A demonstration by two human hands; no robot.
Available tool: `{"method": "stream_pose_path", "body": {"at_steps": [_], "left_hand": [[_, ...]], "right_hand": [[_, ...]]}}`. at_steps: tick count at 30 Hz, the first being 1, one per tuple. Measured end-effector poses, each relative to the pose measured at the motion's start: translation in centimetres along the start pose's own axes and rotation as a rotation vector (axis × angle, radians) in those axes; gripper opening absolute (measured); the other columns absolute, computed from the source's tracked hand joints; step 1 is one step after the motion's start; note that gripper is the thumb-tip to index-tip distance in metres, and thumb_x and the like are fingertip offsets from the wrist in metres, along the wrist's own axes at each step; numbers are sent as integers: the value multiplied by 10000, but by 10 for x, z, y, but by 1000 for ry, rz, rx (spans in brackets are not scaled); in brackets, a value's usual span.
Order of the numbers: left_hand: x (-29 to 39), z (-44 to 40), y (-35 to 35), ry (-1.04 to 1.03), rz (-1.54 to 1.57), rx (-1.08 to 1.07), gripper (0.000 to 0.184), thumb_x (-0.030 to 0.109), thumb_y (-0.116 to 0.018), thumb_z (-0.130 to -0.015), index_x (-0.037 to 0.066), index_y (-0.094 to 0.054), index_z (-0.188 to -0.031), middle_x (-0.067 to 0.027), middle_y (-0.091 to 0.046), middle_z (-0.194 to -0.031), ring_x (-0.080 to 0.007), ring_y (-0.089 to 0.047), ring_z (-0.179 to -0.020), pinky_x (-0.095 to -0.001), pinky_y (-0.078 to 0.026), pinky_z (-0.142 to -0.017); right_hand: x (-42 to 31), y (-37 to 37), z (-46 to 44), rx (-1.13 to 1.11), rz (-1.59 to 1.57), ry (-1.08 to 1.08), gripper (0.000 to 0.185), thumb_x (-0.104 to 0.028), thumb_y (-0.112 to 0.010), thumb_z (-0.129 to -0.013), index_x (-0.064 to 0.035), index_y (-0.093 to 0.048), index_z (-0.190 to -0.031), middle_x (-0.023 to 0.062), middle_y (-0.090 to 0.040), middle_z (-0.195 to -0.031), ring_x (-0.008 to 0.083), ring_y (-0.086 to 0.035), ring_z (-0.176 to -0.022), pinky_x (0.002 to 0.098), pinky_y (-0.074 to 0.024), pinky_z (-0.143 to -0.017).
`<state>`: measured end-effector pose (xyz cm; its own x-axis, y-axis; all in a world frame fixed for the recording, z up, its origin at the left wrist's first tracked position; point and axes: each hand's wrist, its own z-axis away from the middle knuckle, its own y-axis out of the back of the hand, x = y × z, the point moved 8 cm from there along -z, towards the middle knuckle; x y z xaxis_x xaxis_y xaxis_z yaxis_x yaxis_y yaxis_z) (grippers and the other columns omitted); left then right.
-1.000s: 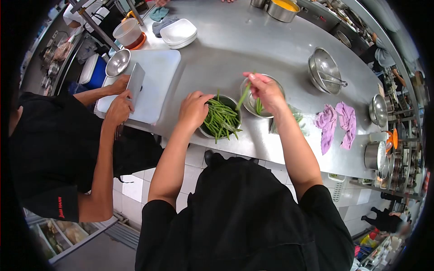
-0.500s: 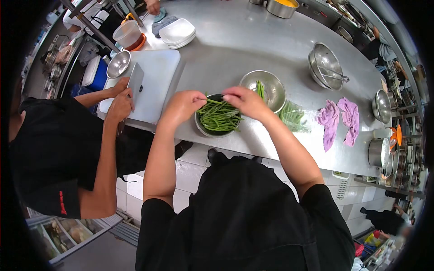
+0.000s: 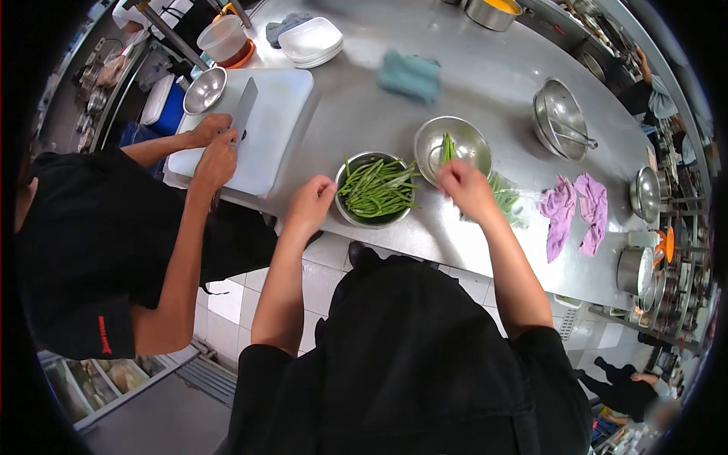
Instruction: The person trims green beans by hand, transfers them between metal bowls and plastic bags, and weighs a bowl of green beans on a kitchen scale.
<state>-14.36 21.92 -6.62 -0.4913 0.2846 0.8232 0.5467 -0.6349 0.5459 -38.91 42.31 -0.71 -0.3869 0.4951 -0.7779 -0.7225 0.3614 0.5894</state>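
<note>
My left hand (image 3: 312, 203) is closed, fingertips together, beside the left rim of a metal bowl (image 3: 343, 208) heaped with green beans (image 3: 375, 188). Whether anything small is pinched there is hidden. My right hand (image 3: 465, 189), slightly blurred, is curled closed over the near rim of a second metal bowl (image 3: 479, 150). A few green beans (image 3: 448, 147) lie inside that bowl, just beyond my fingers; what those fingers hold, if anything, I cannot make out. Touching distance from my right wrist lies a clear plastic bag (image 3: 506, 199) with green contents.
To the left, a co-worker's hands (image 3: 216, 155) grip a cleaver (image 3: 246, 102) over a white cutting board (image 3: 284, 114). A blurred teal cloth (image 3: 409, 76) is on the steel table (image 3: 356, 91). Purple cloths (image 3: 560, 216), a bowl with a strainer (image 3: 561, 117) and stacked white dishes (image 3: 311, 42) also stand around.
My hands have parted: the right moved from the bean-filled bowl to the second bowl, the left drew back to the rim. The teal cloth has come rightward across the table. The co-worker's cleaver has shifted.
</note>
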Motion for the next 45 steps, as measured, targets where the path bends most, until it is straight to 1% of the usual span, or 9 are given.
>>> {"method": "stream_pose_path", "body": {"at_steps": [4,9,14,17,28,36,38,43,45], "left_hand": [[-8,29,-22,152,222,-149,221,234,-574,-953,14,-601,-954,-59,-629,-749,-139,-564,-613,-298,-465,-595],[-12,22,-33,171,404,-111,218,234,-561,-968,16,-575,-973,-23,-594,-751,-98,-533,-579,-261,-438,-543],[1,11,-31,49,475,-89,197,249,-558,-980,54,-558,-1002,10,-544,-730,-66,-512,-569,-220,-411,-519],[26,23,-13,-89,452,10,192,227,-547,-981,35,-547,-985,-5,-545,-726,-79,-532,-587,-239,-430,-545],[-8,18,-55,201,504,-116,179,213,-526,-993,45,-535,-933,-15,-536,-662,-89,-518,-516,-255,-417,-484],[-6,4,-31,92,360,151,219,243,-542,-989,32,-571,-1038,-31,-600,-785,-110,-549,-613,-265,-464,-566],[-1,1,-21,83,360,162,228,245,-545,-987,29,-576,-1054,-34,-614,-825,-113,-560,-649,-269,-477,-588],[6,-6,-20,43,370,153,255,266,-560,-982,32,-583,-1081,-43,-624,-925,-96,-544,-677,-242,-467,-621],[9,-4,-20,26,383,178,254,259,-563,-979,29,-584,-1086,-43,-631,-952,-102,-552,-693,-244,-467,-620]], "right_hand": [[38,-61,52,-396,-394,-246,259,-287,-619,-930,-43,-592,-1013,61,-666,-811,126,-639,-641,265,-492,-488],[53,-104,41,-221,-904,-258,168,-126,-602,-937,-64,-450,-974,74,-580,-869,187,-646,-685,317,-530,-549],[46,-96,33,-168,-883,-233,140,-77,-560,-934,-65,-432,-990,75,-569,-857,185,-639,-685,315,-529,-562],[26,-72,31,30,-693,173,112,-48,-531,-936,-46,-427,-979,68,-551,-736,162,-598,-613,296,-489,-515],[49,-79,21,8,-763,-163,96,-9,-475,-878,-24,-454,-971,69,-534,-699,147,-522,-506,286,-431,-426],[42,-39,12,70,-214,-181,219,-126,-575,-919,-50,-579,-1124,96,-659,-798,177,-630,-605,318,-520,-568],[2,-6,16,340,40,201,206,-150,-616,-892,-81,-644,-1084,129,-674,-894,260,-668,-762,351,-532,-702],[-101,-29,-18,95,480,624,341,-219,-721,-828,-126,-653,-1149,116,-634,-1024,289,-641,-953,386,-519,-820],[-106,-58,-38,-99,640,513,360,-239,-725,-821,-138,-650,-1158,116,-632,-1054,297,-631,-990,403,-512,-841]]}}
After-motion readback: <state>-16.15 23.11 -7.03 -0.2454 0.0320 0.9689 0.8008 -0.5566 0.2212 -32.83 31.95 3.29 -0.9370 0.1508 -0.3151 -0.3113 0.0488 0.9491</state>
